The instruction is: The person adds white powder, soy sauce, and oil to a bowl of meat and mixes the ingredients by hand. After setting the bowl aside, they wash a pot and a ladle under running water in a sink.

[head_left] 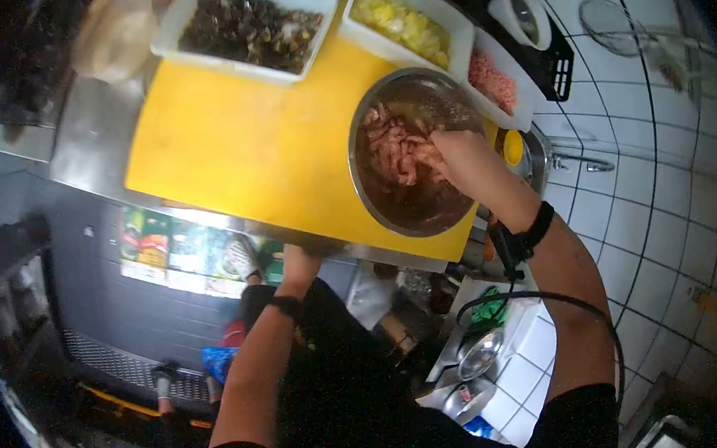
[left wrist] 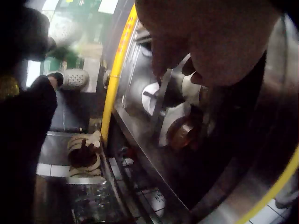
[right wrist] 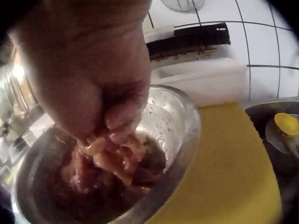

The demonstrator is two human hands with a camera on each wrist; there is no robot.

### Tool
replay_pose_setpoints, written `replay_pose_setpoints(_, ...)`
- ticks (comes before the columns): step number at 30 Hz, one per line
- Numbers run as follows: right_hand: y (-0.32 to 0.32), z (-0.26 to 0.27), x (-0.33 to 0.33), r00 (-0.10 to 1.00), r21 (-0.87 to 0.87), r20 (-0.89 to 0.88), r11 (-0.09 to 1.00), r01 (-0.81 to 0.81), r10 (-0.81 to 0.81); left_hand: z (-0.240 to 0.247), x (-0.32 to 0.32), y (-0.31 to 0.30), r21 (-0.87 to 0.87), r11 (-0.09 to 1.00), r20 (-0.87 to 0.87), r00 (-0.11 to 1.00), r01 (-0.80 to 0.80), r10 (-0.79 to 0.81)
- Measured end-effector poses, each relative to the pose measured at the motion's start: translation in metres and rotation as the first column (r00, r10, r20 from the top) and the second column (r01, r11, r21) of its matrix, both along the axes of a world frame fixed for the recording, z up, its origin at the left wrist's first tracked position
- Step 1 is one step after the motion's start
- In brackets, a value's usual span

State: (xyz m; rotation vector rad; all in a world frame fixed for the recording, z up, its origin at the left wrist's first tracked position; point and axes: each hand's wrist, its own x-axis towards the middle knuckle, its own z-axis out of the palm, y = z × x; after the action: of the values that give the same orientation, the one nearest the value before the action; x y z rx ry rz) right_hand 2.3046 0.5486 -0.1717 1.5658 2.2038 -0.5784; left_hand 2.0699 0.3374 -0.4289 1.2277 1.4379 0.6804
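Strips of raw meat lie in a wet heap inside a steel mixing bowl on the yellow cutting board. My right hand reaches over the bowl's near-wall side and grips some of the strips. In the right wrist view, glossy meat hangs from the curled fingers, above the rest in the bowl. Beside the counter's front edge is my left hand, low and away from the bowl. The left wrist view has the left hand dark, its fingers hanging loosely with nothing held.
White tubs along the board's far side hold dark chopped food, yellow pieces and pink mince. A sink with a faucet adjoins the tiled wall. A black cable runs along the right forearm. Another person's leg shows at lower left.
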Motion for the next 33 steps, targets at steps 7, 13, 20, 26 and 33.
replay_pose_setpoints(7,-0.03,-0.014,-0.033,0.946,0.438,-0.288,0.899,-0.008,0.149,0.135,-0.097,-0.04,-0.1,0.978,-0.223,0.962,-0.185,0.159)
replay_pose_setpoints(13,-0.021,-0.028,-0.022,0.931,0.261,-0.316,0.96,-0.102,0.185,0.204,-0.11,-0.016,0.02,0.983,-0.071,0.981,-0.18,0.181)
replay_pose_setpoints(20,-0.008,0.012,-0.007,0.965,0.094,-0.199,0.976,0.194,-0.173,0.263,-0.089,0.062,0.184,0.98,-0.059,0.995,-0.073,0.085)
replay_pose_setpoints(26,-0.037,0.013,-0.025,0.971,0.154,-0.172,0.969,0.194,-0.167,0.208,-0.045,0.132,0.026,0.992,0.062,0.991,0.121,-0.123)
replay_pose_setpoints(33,-0.036,-0.054,0.002,0.935,-0.041,-0.185,0.953,0.302,-0.304,0.176,0.002,0.167,-0.083,0.975,0.417,0.896,0.204,-0.152)
